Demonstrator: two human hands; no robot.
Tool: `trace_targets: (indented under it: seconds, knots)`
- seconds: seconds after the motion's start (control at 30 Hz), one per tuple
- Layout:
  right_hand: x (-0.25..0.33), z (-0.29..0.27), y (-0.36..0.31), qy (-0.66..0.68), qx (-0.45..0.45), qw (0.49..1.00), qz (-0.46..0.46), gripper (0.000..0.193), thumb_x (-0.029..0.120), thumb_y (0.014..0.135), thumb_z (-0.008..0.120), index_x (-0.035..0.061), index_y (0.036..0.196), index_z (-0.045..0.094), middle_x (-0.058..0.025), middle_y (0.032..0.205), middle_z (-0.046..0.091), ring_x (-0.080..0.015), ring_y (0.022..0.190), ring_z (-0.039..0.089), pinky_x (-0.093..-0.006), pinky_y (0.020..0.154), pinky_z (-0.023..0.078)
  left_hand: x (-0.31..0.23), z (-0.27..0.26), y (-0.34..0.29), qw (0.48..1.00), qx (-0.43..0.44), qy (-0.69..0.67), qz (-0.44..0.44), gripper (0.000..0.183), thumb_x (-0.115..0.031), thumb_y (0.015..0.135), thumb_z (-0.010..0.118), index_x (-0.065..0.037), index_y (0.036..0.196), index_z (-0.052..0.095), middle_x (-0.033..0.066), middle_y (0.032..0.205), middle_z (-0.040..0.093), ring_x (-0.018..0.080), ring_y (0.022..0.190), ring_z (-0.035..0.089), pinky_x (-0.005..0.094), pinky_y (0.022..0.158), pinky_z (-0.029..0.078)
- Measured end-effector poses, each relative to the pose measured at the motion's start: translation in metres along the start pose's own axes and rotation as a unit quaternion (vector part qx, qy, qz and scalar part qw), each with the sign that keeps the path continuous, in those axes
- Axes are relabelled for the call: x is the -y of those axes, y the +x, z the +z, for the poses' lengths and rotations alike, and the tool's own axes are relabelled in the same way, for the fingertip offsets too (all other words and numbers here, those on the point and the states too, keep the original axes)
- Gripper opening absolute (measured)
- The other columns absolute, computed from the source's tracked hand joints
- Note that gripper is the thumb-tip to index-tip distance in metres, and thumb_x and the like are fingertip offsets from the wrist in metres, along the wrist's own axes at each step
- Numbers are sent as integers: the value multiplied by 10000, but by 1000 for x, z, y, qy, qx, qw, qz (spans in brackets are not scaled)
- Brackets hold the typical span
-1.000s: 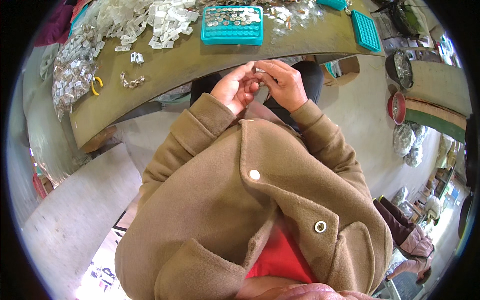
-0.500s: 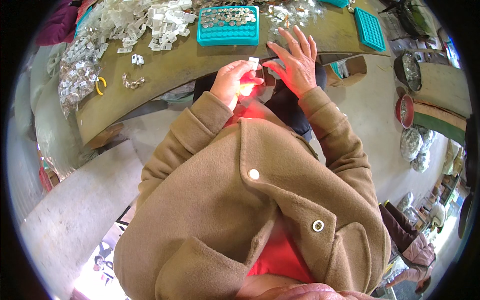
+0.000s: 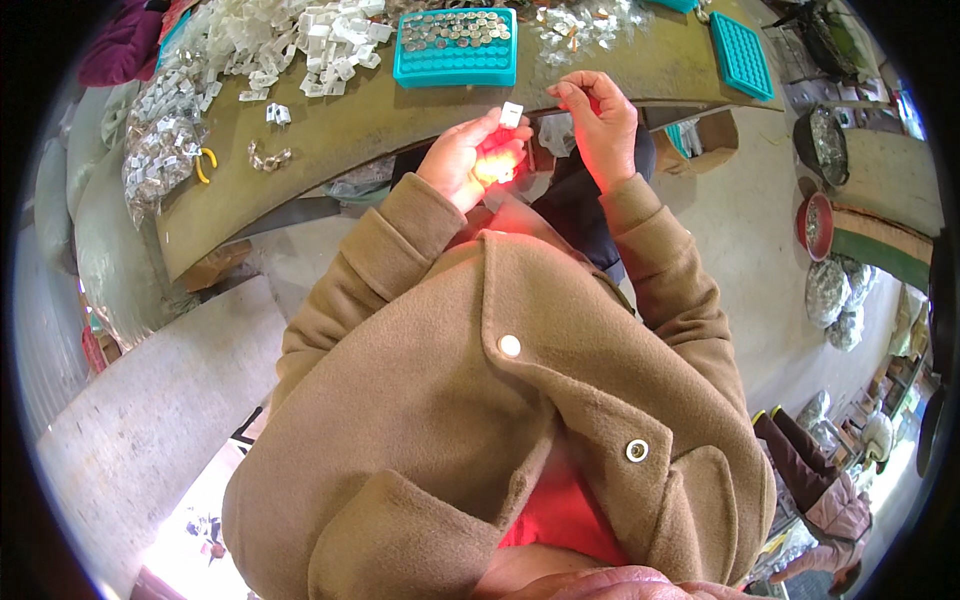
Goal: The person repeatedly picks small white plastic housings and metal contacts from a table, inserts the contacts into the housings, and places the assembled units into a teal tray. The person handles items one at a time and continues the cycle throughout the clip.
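Note:
My left hand (image 3: 468, 155) is palm up in front of the table edge, its thumb and fingers closed on a small white plastic case (image 3: 512, 115). Red light glows on its palm and fingers. To its right, my right hand (image 3: 605, 125) is raised with thumb and forefinger pinched together near the table edge. Whatever sits in that pinch is too small to make out. Just beyond the hands stands a teal tray (image 3: 455, 76) with round silver cells in its far rows. Right of the tray lies a scatter of small shiny pieces (image 3: 580, 32).
White plastic cases (image 3: 335, 45) are heaped at the far left, beside a clear bag of similar pieces (image 3: 158, 170). Yellow-handled pliers (image 3: 206, 165) lie near the bag. Another teal tray (image 3: 742, 56) rests at the right end. An open cardboard box (image 3: 712, 140) is below the table.
My right hand has gone from spread fingers over the table edge to a pinch. My left hand has turned more palm up, and the white case sits slightly farther from me.

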State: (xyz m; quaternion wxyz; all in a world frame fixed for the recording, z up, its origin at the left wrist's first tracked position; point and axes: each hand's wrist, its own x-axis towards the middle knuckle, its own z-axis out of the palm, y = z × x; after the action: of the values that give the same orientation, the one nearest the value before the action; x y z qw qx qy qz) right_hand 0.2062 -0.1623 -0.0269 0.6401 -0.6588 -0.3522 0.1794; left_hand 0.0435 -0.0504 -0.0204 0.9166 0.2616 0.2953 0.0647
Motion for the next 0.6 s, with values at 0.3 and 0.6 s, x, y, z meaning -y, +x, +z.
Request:
trace_targets:
  seconds: [0.3,0.6]
  knots:
    - [31,25,-17,160,90,982,42,67,46,947,590,-7,979,615,-62,1078,656,-88,970,561,-237,894,453,-1,23,-16,998,47,-40,35,261,-292,972,595,-49,1065,623,29,932,646,92,729,585,277,745,518]
    - [34,37,-23,151,28,988,7,51,-4,930,572,-7,970,603,-63,1021,669,-96,883,591,-234,812,486,-8,22,-25,995,66,-67,35,296,-314,985,572,-46,1107,594,-4,922,603,24,576,409,243,697,476]
